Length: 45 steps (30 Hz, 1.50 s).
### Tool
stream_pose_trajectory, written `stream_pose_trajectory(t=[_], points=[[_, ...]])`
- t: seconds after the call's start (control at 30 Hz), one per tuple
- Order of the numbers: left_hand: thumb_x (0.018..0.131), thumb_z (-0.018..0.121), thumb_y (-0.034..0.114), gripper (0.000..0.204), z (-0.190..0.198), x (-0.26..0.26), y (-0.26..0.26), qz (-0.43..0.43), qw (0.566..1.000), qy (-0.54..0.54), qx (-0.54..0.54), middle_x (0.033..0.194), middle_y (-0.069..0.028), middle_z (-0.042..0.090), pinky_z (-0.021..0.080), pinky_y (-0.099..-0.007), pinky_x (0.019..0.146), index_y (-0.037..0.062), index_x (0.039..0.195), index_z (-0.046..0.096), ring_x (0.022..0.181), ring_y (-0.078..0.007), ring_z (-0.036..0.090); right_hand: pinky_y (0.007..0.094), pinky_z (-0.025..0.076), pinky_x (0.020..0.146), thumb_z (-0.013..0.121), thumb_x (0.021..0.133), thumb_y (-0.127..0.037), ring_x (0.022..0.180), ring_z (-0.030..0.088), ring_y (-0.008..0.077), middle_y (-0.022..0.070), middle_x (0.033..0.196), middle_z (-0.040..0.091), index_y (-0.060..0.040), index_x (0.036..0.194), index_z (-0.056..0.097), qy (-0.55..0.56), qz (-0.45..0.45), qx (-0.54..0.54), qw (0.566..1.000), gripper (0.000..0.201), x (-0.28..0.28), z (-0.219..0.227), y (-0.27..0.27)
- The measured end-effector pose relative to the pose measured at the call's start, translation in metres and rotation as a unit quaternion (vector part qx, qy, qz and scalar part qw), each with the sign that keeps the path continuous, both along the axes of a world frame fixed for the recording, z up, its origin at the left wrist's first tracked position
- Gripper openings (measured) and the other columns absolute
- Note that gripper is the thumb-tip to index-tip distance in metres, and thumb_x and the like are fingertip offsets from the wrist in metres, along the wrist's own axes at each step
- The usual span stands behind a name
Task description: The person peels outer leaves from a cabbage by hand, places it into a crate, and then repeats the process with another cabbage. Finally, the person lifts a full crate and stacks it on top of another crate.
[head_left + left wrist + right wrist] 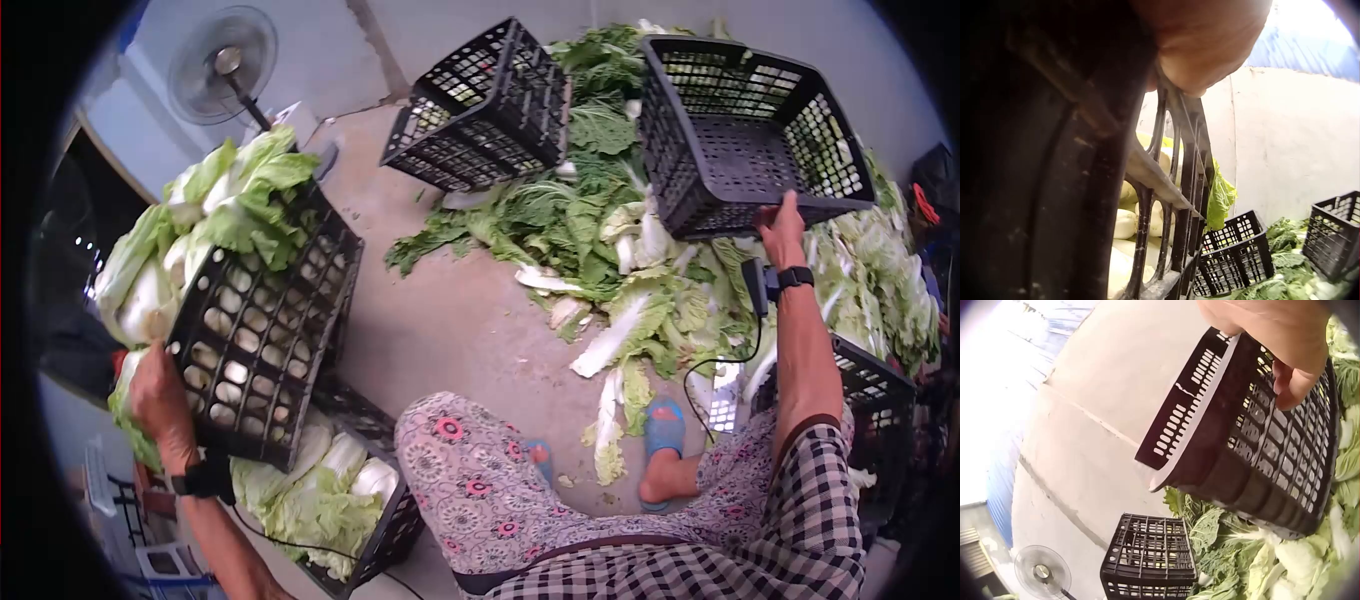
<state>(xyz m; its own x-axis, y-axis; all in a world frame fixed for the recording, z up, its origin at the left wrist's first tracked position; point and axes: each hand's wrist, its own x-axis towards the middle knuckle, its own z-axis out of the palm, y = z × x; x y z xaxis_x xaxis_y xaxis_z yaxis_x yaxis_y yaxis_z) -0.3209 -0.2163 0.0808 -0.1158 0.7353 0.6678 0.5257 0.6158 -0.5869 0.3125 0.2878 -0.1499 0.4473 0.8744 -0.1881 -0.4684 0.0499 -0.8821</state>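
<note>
My left hand (160,395) grips the near upper edge of a black plastic crate (270,350) packed with Chinese cabbages (150,295). This crate stands tilted on top of another cabbage-filled crate at the left. In the left wrist view, the fingers (1191,78) curl over its slatted rim. On the other side, my right hand (785,230) holds the near rim of a second black plastic crate (740,150), whose bare bottom shows. That crate sits over the heap of cabbage leaves. The right wrist view shows fingers (1291,390) hooked against its perforated wall.
Another black crate (480,110) stands tilted at the back, beside loose leaves (600,220) on the concrete floor. Lower left is a cabbage-filled crate (395,530); a further crate (880,400) stands at right. A fan (222,65) stands back left. A black cable (690,370) hangs from the right wrist.
</note>
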Motion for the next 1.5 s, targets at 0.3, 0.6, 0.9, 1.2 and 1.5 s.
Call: stream_pose_trajectory(t=[0.3, 0.6, 0.9, 1.2, 1.5], points=[[0.081, 0.060, 0.021, 0.010, 0.004, 0.023, 0.014, -0.006, 0.999, 0.024, 0.030, 0.071, -0.0034, 0.059, 0.046, -0.0348, 0.066, 0.0125, 0.081, 0.054, 0.070, -0.0217, 0.059, 0.0408, 0.049, 0.077, 0.045, 0.090, -0.025, 0.081, 0.058, 0.0213, 0.0102, 0.093, 0.056, -0.0040, 0.104, 0.047, 0.092, 0.036, -0.003, 0.995, 0.025, -0.040, -0.032, -0.007], [0.078, 0.063, 0.020, 0.012, 0.004, 0.038, 0.015, -0.033, 0.999, 0.013, 0.034, 0.069, -0.0029, 0.057, 0.045, -0.0339, 0.066, 0.0118, 0.083, 0.056, 0.070, -0.0210, 0.057, 0.0339, 0.049, 0.067, 0.051, 0.087, -0.018, 0.082, 0.061, 0.0196, 0.0069, 0.096, 0.058, -0.0056, 0.104, 0.048, 0.078, 0.072, -0.043, 0.993, 0.021, -0.163, 0.017, -0.043], [0.075, 0.065, 0.021, 0.020, 0.001, 0.046, 0.017, -0.042, 0.999, 0.003, 0.016, 0.070, -0.0028, 0.055, 0.046, -0.0324, 0.071, 0.0098, 0.090, 0.057, 0.073, -0.0204, 0.058, 0.0352, 0.048, 0.077, 0.058, 0.088, -0.029, 0.097, 0.056, 0.0183, 0.0111, 0.117, 0.053, -0.0062, 0.131, 0.036, -0.034, 0.509, 0.048, 0.859, 0.053, -0.337, 0.074, -0.171], [0.073, 0.067, 0.018, 0.024, 0.001, 0.055, 0.010, -0.072, 0.995, -0.068, 0.013, 0.068, -0.0023, 0.053, 0.045, -0.0318, 0.068, 0.0098, 0.093, 0.057, 0.067, -0.0196, 0.056, 0.0403, 0.041, 0.091, 0.064, 0.081, -0.037, 0.120, 0.041, 0.0287, 0.0226, 0.134, 0.035, -0.0008, 0.139, 0.022, -0.096, 0.623, 0.235, 0.740, 0.080, -0.493, 0.163, -0.245], [0.077, 0.064, 0.015, 0.027, -0.009, 0.054, 0.012, -0.083, 0.996, -0.043, -0.003, 0.073, -0.0018, 0.055, 0.042, -0.0312, 0.070, 0.0065, 0.102, 0.059, 0.064, -0.0186, 0.051, 0.0363, 0.049, 0.074, 0.049, 0.089, -0.032, 0.089, 0.058, 0.0207, 0.0113, 0.103, 0.058, 0.0004, 0.106, 0.055, -0.132, 0.555, 0.101, 0.815, 0.037, -0.556, 0.163, -0.114]])
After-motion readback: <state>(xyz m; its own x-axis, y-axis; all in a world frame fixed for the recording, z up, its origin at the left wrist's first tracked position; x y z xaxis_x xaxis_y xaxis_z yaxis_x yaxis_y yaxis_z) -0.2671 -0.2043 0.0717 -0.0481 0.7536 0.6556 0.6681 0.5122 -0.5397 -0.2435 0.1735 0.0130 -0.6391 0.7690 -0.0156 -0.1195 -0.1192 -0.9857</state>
